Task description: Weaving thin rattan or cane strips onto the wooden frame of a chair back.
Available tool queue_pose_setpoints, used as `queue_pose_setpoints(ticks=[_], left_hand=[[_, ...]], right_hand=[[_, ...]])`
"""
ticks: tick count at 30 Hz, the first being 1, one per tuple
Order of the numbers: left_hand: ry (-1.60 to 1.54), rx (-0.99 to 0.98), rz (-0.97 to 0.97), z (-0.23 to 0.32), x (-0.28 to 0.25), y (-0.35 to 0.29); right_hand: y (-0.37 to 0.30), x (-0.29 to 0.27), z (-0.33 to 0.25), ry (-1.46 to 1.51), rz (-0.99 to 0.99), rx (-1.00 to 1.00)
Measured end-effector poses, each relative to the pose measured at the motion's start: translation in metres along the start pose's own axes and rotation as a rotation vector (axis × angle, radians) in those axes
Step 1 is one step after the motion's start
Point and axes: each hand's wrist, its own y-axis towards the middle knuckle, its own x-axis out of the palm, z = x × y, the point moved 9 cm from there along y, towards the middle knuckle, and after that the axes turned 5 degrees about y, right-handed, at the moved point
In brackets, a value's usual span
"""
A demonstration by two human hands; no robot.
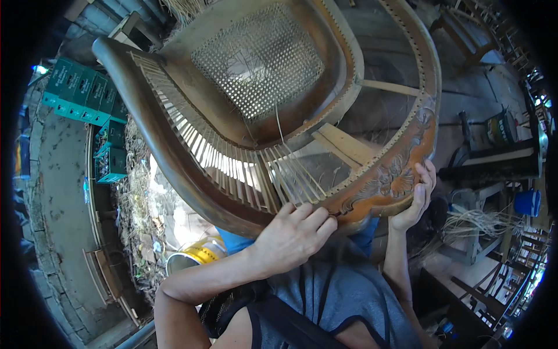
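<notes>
A carved brown wooden chair frame (401, 180) lies tilted across my lap, with rows of small holes along its inner edges. Pale cane strands (232, 171) run from its curved outer rail to the inner rim, close together at the left and sparser near the middle. My left hand (296, 238) rests at the near rail with fingers curled beside the last strands; what the fingertips pinch is hidden. On the right, my right hand (415, 198) grips the carved edge, fingers over the outside. A woven cane panel (261, 58) with a ragged hole fills the part beyond.
Green crates (84, 90) are stacked at the far left. A yellow bucket (200, 254) stands by my left arm. To the right are a bundle of loose cane (479, 224), a blue bucket (527, 203) and dark wooden furniture (494, 163).
</notes>
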Motion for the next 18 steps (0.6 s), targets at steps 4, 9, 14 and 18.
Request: queue_pose_setpoints(ticks=[4, 9, 14, 18], left_hand=[[-0.252, -0.033, -0.089, 0.004, 0.047, -0.019], [-0.487, -0.255, -0.211, -0.023, 0.095, -0.04], [-0.039, -0.277, -0.207, -0.074, 0.095, 0.008], [0.234, -0.523, -0.052, -0.196, 0.046, 0.107]], right_hand=[[-0.062, -0.022, 0.044, 0.299, 0.252, 0.501], [-0.142, -0.031, 0.075, 0.525, 0.448, 0.741], [-0.121, -0.048, 0.071, -0.14, 0.004, 0.579], [-0.043, -0.033, 0.02, -0.908, -0.581, 0.302]])
